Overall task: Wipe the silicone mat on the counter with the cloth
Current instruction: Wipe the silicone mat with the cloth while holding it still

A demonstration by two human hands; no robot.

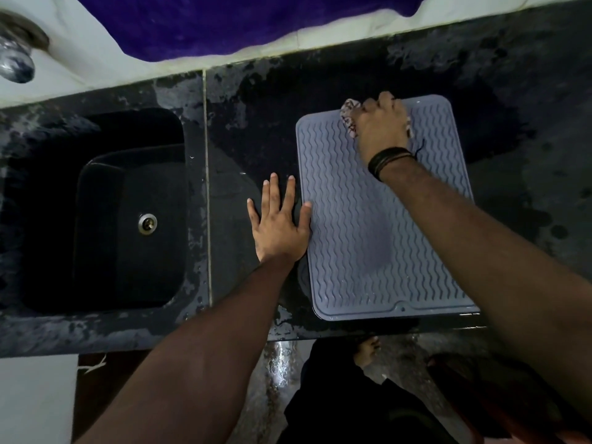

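Under the right hand (381,129), the silicone mat (384,225) is pale blue-grey with rows of wavy ridges. The cloth (348,118) bunched in that hand's fingers is white with dark speckled print. On its wrist sits a black corded band (389,160). Beneath the flat left hand (278,225), the counter (243,123) is black, mottled with grey patches. Left of that hand, the sink (128,219) is black too.

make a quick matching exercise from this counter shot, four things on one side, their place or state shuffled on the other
Things:
1. left hand
2. right hand
3. silicone mat
4. sink

Place or state:
A. grey-blue, wavy ridges, lying on the counter
B. flat on the counter, thumb on the mat's left edge
C. dark basin left of the mat
D. gripping the cloth at the mat's far edge

Pairs: 1-B, 2-D, 3-A, 4-C
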